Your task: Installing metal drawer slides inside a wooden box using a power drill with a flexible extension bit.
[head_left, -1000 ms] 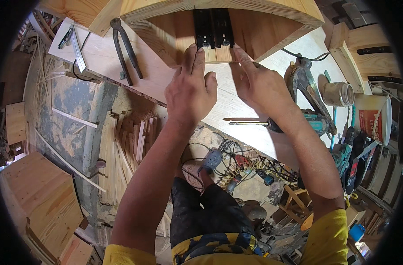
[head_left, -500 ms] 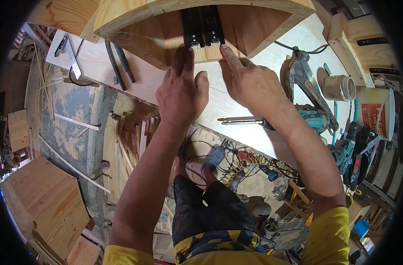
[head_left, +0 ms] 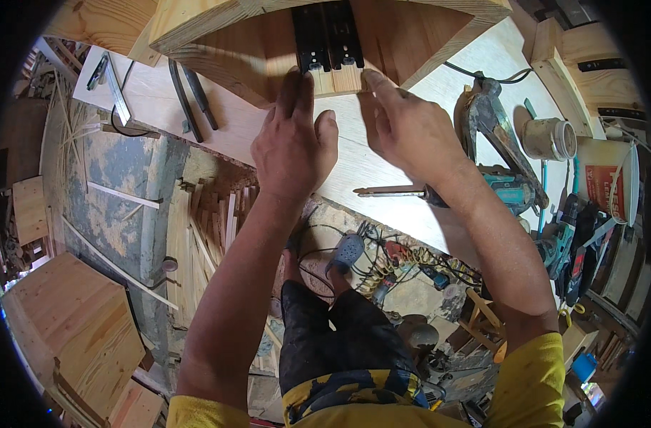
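A pale wooden box [head_left: 425, 53] stands at the far edge of the view with its open side toward me. Inside it two black metal drawer slides [head_left: 327, 36] lie side by side on the bottom board. My left hand [head_left: 292, 153] has its fingers stretched out and its thumb apart, fingertips at the near end of the left slide. To the right, my right hand [head_left: 418, 135] points its index finger at the box's front edge, just beside the right slide; its other fingers are partly hidden. Neither hand grips anything.
On the pale board [head_left: 347, 164] lie a cordless drill [head_left: 507, 189] with a long bit, a clamp [head_left: 493, 118], a jar [head_left: 548, 139] and black slide rails [head_left: 190, 96]. Cords and tools [head_left: 404, 260] clutter the floor beside wood strips [head_left: 211, 221].
Both hands have edged slightly away from me. My right index fingertip has shifted a little to the right, off the slide's end. The slides sit slightly farther back.
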Demonstrator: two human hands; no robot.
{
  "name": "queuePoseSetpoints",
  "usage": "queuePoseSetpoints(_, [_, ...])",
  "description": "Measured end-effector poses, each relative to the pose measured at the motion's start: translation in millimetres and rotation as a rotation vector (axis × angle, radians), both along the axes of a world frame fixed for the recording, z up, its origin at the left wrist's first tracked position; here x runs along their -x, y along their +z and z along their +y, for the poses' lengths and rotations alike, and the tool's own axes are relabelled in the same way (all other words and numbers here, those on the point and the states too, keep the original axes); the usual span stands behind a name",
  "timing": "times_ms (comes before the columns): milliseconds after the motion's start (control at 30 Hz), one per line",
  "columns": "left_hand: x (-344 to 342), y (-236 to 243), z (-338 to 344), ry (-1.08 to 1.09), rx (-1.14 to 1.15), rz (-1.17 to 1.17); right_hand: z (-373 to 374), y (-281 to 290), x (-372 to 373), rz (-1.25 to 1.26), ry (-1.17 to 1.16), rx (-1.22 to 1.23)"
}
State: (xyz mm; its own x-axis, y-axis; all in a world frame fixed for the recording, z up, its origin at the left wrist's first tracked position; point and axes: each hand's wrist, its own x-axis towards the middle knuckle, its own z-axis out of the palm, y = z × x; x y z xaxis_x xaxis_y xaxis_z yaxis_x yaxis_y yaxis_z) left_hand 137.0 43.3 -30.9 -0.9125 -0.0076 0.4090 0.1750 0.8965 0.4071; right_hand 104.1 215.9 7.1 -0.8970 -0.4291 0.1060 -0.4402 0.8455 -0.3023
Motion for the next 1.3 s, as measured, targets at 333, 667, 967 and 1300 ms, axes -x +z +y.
queuePoseSetpoints(333, [-2.1,-1.7,-0.2,0.012,-0.05,-0.034,-21.6,-0.4,22.3,-0.019,-0.154,0.039])
queuePoseSetpoints(667, [-0.2,5.0,-0.5,0.015,-0.119,-0.14,-51.8,-10.8,17.8,0.137,-0.524,0.237])
queuePoseSetpoints(967, [1.1,7.7,1.6,0.016,-0.119,-0.198,-52.4,-24.4,17.1,0.257,-0.556,0.278])
queuePoseSetpoints(1300, [-0.9,2.6,-1.3,0.025,-0.113,-0.178,-56.5,-25.8,15.9,0.298,-0.554,0.308])
